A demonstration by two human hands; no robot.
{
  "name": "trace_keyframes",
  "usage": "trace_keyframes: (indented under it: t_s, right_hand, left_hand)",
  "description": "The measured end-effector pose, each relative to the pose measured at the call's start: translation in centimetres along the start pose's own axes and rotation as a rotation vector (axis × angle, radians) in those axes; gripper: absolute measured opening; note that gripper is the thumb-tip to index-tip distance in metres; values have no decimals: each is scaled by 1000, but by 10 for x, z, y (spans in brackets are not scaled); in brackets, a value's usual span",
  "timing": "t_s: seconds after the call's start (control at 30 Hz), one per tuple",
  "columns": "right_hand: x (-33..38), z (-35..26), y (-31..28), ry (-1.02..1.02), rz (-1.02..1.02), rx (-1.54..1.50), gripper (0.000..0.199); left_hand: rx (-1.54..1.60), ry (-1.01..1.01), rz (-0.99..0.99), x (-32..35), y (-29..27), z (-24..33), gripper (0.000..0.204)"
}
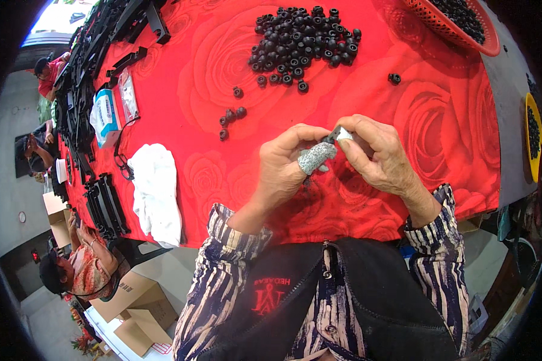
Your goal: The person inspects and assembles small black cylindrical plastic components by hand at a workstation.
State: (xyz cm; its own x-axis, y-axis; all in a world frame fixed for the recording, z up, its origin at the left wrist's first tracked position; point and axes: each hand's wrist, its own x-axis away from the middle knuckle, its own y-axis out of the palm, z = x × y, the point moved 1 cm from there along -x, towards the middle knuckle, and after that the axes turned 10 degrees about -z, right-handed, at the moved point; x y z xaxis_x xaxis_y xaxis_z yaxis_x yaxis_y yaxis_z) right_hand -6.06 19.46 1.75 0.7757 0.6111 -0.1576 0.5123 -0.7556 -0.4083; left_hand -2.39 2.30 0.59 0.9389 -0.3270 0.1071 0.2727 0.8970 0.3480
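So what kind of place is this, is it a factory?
Probably a small assembly workshop. A pile of small black rubber rings lies on the red rose-print tablecloth, more fill a red basket, and black plastic frames are stacked along the left edge, where other people sit working.

A small dark part with a pale grey end [337, 135] sits pinched between the fingers of the left hand [281, 165] and the right hand [376, 153], above the red rose-patterned bench [223, 54]. A speckled grey cot [315, 157] covers the left thumb beneath it.
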Motion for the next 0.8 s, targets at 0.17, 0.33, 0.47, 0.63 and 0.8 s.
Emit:
trace_keyframes:
  t_s: [0.17, 0.33, 0.47, 0.63, 0.8]
  right_hand:
    - [-1, -3, 0, 6, -18, -8, 17]
    - [0, -1, 1, -9, -3, 13, 16]
    - [-1, -1, 1, -1, -2, 2, 16]
    - [-1, -1, 0, -13, -10, 14, 15]
    - [-1, -1, -1, -12, -47, 55, 15]
  left_hand:
    - [-28, -5, 11, 1, 1, 3, 23]
    - [-31, -3, 2, 0, 0, 2, 23]
    - [-31, -8, 9, 0, 0, 1, 22]
    - [-16, 4, -5, 0, -1, 0, 21]
    - [41, -32, -37, 0, -3, -2, 21]
